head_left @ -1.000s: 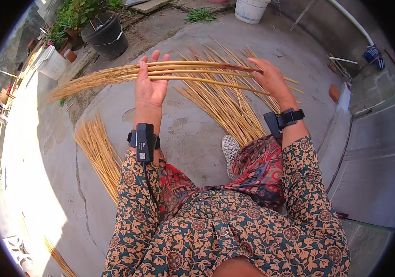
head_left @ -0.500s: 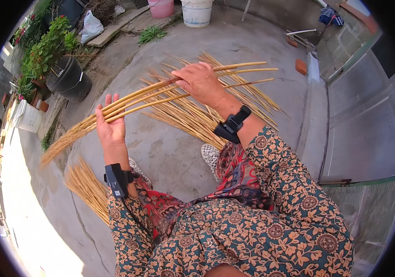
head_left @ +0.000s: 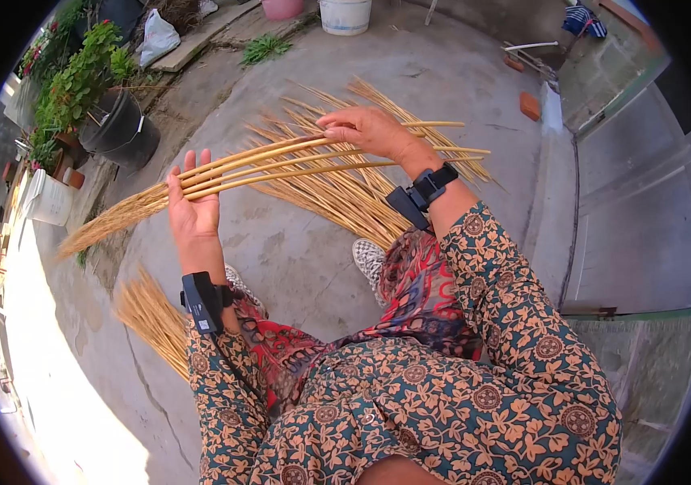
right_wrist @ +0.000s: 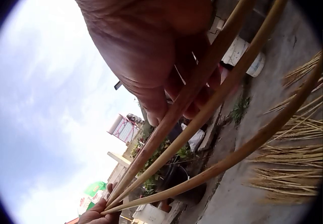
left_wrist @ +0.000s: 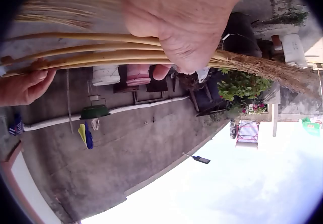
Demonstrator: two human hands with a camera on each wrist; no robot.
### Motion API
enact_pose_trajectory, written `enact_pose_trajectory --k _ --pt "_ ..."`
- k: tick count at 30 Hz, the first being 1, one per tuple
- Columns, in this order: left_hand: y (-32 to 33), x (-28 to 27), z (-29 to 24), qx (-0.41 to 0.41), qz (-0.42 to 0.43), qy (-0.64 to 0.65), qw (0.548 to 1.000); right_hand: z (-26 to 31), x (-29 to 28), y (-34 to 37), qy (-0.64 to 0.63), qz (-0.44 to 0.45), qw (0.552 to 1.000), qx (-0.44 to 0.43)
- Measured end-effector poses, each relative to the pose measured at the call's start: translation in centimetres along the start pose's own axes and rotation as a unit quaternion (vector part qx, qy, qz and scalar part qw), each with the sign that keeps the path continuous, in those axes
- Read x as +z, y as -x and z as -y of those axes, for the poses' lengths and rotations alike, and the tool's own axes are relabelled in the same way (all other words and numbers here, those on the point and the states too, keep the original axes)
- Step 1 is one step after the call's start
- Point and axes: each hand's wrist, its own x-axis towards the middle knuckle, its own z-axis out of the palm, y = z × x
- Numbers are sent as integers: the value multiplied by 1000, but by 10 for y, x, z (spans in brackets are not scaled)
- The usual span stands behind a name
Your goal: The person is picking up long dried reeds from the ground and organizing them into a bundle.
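Observation:
My left hand point(head_left: 197, 222), palm up, holds several tan broomcorn stalks point(head_left: 248, 158) with the thumb over them and the fingertips showing beyond. Their bushy tips point(head_left: 111, 222) stick out past it to the left. Farther along, my right hand point(head_left: 374, 132) comes down from above with thumb and fingers at a darker stretch of stalk; the bare ends run on to the right. From the right wrist, the fingers point(right_wrist: 176, 93) show behind one stalk, with two more curving past beside it. In the left wrist view the stalks cross close under the palm point(left_wrist: 171, 37).
A large spread of stalks point(head_left: 337, 194) lies on the concrete ahead, partly beneath the held ones. Another bundle point(head_left: 151, 315) lies to the left. Black plant pot point(head_left: 123, 133), white bucket point(head_left: 345, 16) and brick point(head_left: 530, 106) stand around the yard; a metal door point(head_left: 636, 218) is at right.
My right hand has shifted leftward along the stalks, closer to my left hand. The view has turned, and the held stalks now slant down to the left.

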Motion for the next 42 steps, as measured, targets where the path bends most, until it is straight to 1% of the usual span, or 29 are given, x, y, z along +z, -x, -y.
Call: enact_pose_trajectory --k 2,3,6,7,8,10,11,14,16,19,22,25,26,27,28,30,31,34,37,40,42 --pt "-3 -3 -3 12 -20 7 1000 3 2 0 -9 -7 999 -32" --pt "-5 -4 -5 10 -14 25 1000 6 0 -1 65 18 993 -93" --pt "-7 -1 -6 15 -45 53 997 14 13 2 181 -20 965 -188" --pt "-7 -1 -6 15 -47 59 997 17 20 1 212 -46 955 -204" --pt "-6 -1 -5 13 -40 62 997 19 22 0 205 -8 967 -150" --pt "-4 1 -4 9 -24 72 997 32 18 -1 193 66 978 -43" --pt "-2 1 -3 5 -14 76 997 22 22 -2 167 27 982 -89" --pt "-9 -11 -3 -21 57 117 991 28 14 -5 208 58 974 -71" --pt "-5 -3 -4 -11 47 110 993 30 12 -5 203 55 977 -45" --pt "0 2 -5 -18 24 117 993 28 15 -1 146 90 985 -24" --pt "6 11 -5 -13 19 110 994 37 8 -3 145 150 977 34" --pt "15 21 -7 -4 14 66 998 37 6 -3 125 188 972 57" --pt "16 22 -7 -2 11 49 999 31 8 -2 94 204 973 56" --pt "15 19 -10 -11 54 44 998 27 11 -1 64 218 972 55" --pt "14 18 -9 -3 70 37 997 24 13 -1 34 232 971 55" --pt "14 18 -7 9 105 22 994 25 11 4 -71 287 943 150" --pt "15 19 -5 11 111 25 993 27 10 7 -124 311 921 198" --pt "14 19 -3 16 124 20 992 18 12 8 -152 337 902 222" --pt "10 14 0 15 118 -5 993 15 11 6 -140 365 892 226" --pt "6 6 5 8 92 -19 995 13 14 5 -69 335 914 219" --pt "1 1 6 -2 73 -46 996 14 15 3 12 290 944 154"
